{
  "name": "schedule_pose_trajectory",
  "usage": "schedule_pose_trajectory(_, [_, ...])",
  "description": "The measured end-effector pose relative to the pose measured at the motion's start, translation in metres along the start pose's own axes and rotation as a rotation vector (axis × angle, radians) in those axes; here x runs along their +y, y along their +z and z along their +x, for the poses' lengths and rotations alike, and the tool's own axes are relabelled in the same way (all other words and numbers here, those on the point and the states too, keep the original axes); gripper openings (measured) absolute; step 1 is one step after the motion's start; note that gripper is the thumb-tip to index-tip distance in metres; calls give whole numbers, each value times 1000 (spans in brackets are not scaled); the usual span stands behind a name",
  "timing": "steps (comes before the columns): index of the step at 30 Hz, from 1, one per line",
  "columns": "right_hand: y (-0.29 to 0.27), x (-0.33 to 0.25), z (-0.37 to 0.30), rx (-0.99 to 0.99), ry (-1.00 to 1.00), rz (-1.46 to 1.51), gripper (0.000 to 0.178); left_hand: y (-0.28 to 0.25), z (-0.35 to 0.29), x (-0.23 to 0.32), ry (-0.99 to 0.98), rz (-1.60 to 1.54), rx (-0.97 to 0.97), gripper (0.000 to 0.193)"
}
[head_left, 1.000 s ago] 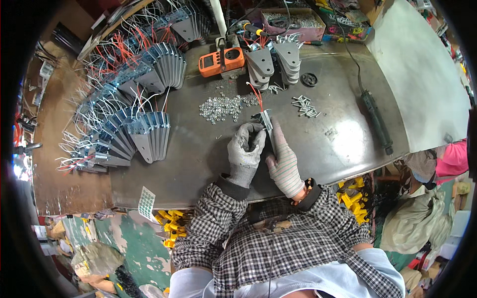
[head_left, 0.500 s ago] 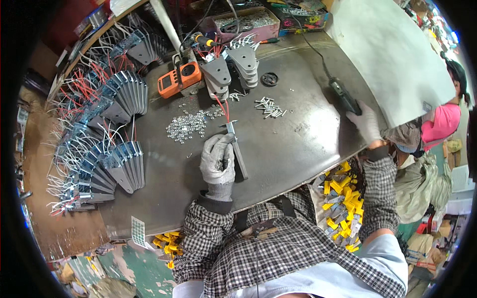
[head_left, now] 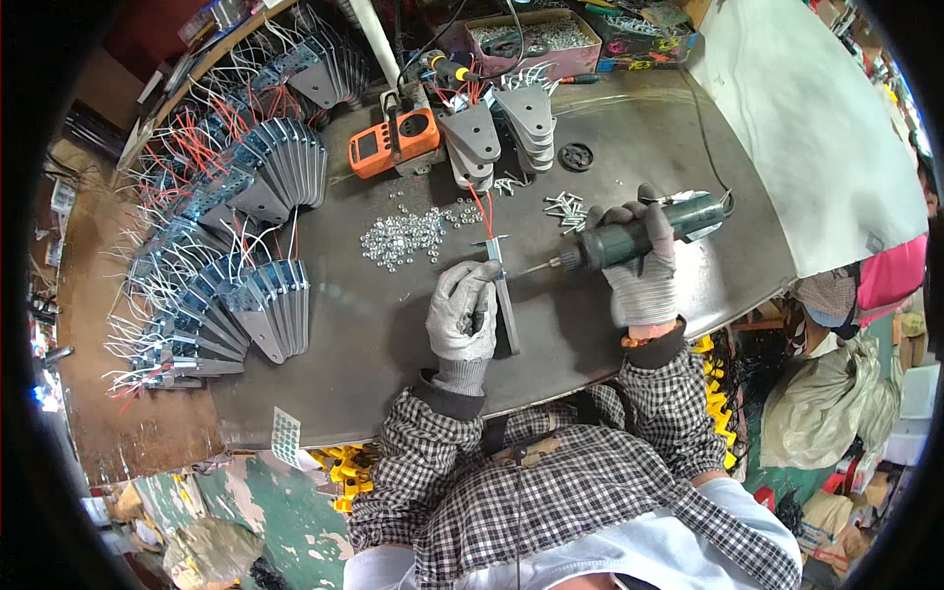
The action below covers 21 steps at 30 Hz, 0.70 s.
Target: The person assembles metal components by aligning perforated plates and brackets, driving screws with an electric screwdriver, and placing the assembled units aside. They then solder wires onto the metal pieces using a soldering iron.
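My left hand, in a pale grey glove, is closed on a narrow grey metal bracket standing on edge on the bench. Red wires run from the bracket's far end. My right hand, also gloved, wraps round a dark green electric screwdriver with a cord at its back. Its thin bit points left at the upper part of the bracket; whether the tip touches cannot be made out. Loose nuts lie beyond my left hand, and small screws beyond the bit.
Rows of wired grey brackets fill the bench's left side. Farther back are an orange meter, stacked brackets, a black round dish and a bin of small parts. A white sheet covers the right side.
My right hand has picked up the screwdriver from the bench's right side and brought it left, its bit now beside the bracket. My left hand keeps holding the bracket; the whole view has shifted slightly.
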State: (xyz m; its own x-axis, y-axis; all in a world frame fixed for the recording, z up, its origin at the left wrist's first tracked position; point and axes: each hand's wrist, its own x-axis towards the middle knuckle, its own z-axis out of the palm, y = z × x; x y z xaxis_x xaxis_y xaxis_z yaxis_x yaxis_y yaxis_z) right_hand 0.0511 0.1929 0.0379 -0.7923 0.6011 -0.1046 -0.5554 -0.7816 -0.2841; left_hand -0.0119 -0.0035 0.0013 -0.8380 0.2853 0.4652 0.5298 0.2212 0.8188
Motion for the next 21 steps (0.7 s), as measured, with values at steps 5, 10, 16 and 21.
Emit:
schedule_pose_trajectory(5, [-8, 13, 3, 65, 45, 32, 38, 1, -1, -2, -18, -62, 8, 22])
schedule_pose_trajectory(10, [-7, 18, 4, 101, 37, 51, 33, 5, -8, -15, -69, -236, 53, 34])
schedule_pose_trajectory(16, [-18, 18, 9, 102, 47, 84, 30, 10, -10, -14, -284, -716, 157, 36])
schedule_pose_trajectory(21, [-13, 20, 4, 147, 62, 97, 26, 10, -11, -22, -347, -820, 174, 35])
